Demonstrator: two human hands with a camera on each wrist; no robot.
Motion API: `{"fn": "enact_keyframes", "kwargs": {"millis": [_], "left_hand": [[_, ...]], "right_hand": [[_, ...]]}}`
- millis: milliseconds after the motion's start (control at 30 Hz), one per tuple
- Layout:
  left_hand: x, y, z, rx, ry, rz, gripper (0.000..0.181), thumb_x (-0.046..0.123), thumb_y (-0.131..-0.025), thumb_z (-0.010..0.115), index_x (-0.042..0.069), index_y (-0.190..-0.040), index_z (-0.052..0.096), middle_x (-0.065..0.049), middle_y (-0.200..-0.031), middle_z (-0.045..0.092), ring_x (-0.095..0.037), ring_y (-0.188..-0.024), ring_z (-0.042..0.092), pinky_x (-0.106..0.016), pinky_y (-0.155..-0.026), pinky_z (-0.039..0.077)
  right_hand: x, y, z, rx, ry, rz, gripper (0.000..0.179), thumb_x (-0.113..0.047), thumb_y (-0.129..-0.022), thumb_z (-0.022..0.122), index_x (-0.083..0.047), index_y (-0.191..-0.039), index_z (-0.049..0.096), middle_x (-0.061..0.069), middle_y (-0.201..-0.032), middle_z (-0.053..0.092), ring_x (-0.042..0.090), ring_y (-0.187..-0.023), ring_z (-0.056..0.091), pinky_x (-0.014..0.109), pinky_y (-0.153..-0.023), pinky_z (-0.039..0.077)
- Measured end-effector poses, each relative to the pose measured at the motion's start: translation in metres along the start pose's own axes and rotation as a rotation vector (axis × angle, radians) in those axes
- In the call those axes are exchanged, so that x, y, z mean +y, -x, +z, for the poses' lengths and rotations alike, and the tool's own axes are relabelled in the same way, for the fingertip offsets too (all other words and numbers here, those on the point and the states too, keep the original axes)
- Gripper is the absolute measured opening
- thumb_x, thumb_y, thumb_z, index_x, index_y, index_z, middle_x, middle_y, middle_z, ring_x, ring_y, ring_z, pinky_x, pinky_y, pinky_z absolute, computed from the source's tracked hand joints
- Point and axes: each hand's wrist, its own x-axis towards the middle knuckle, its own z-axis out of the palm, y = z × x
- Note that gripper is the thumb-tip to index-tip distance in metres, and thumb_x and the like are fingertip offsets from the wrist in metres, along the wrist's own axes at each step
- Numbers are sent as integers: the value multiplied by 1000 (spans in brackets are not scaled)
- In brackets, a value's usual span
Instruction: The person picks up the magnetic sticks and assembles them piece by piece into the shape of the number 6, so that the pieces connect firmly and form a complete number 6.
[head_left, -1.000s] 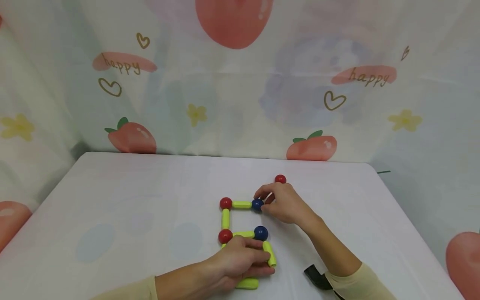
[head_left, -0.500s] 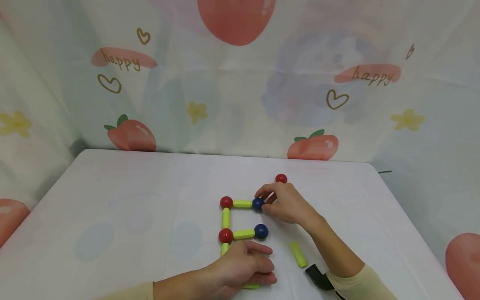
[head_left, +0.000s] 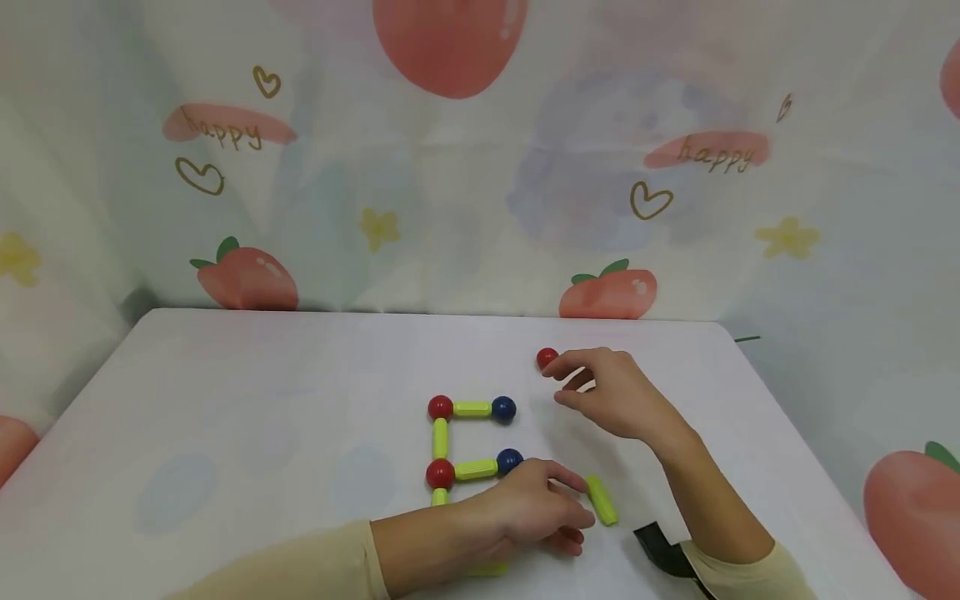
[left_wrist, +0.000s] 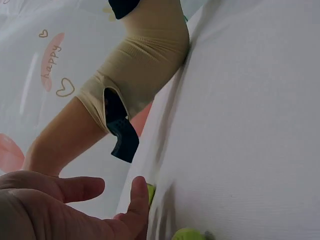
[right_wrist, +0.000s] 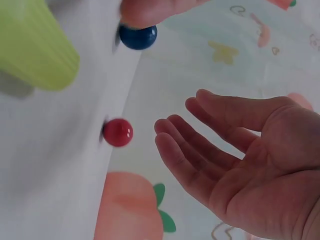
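We are spreading our empty right hand [head_left: 611,400] toward the loose red ball [head_left: 547,359]; our left hand [head_left: 536,508], fingers relaxed, is reaching for the stray green rod [head_left: 602,500].

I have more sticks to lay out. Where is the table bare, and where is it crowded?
The table is bare left of the stick-and-ball figure and behind it up to the curtain. It is crowded on the right: right hand by the loose red ball, left hand by the loose yellow stick.
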Motion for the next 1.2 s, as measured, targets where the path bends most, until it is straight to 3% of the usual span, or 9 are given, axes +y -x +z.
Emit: {"fn": "enact_keyframes", "kwargs": {"millis": [233, 433, 600, 867, 1033, 1133, 1200], "left_hand": [[11, -21, 13, 79, -102, -11, 34, 15, -92, 80, 13, -118, 58, -9, -88, 66, -13, -56, 60, -20, -58, 56], [21, -31, 22, 132, -329, 6, 41, 26, -90, 83, 11, -119, 57, -9, -78, 63, -15, -50, 57, -18, -53, 51], [26, -40, 26, 126, -528, 54, 38, 29, -91, 83, 10, -107, 54, -8, -77, 63, -18, -46, 58, -22, -49, 50], [22, -52, 32, 183, -686, 141, 33, 19, -86, 83, 9, -98, 54, -7, -73, 60, -16, -39, 59, -22, -41, 47], [19, -52, 31, 178, -666, 155, 26, 14, -84, 81, 9, -94, 58, -6, -75, 60, -16, -41, 61, -21, -43, 48], [15, -45, 27, 174, -548, 144, 25, 13, -84, 83, 10, -96, 61, -5, -78, 61, -17, -46, 64, -22, -48, 51], [9, -41, 22, 131, -425, 114, 23, 12, -86, 83, 10, -97, 63, -5, -79, 65, -16, -52, 68, -22, -54, 55]], "right_hand": [[10, 18, -14, 27, 19, 34, 23, -11, -93, 74, -13, -116, 76, 8, -115, 76, 22, -98, 74, 37, -79, 61], [14, 23, -18, 46, 24, 25, 22, -12, -93, 74, -14, -115, 77, 5, -113, 76, 22, -97, 74, 38, -80, 61], [15, 23, -21, 50, 21, 18, 21, -11, -93, 74, -15, -113, 77, 4, -112, 76, 20, -95, 74, 39, -82, 60], [17, 23, -21, 50, 23, 7, 21, -11, -93, 73, -14, -113, 77, 8, -112, 76, 21, -95, 75, 38, -79, 60], [17, 21, -19, 45, 26, 12, 20, -12, -93, 74, -14, -113, 77, 8, -113, 76, 21, -95, 75, 38, -79, 60], [17, 20, -16, 37, 26, 24, 21, -12, -93, 74, -13, -114, 77, 9, -113, 76, 22, -96, 74, 37, -78, 61], [16, 18, -14, 28, 21, 33, 21, -12, -93, 74, -12, -114, 77, 9, -113, 76, 22, -96, 74, 36, -78, 60]]}}
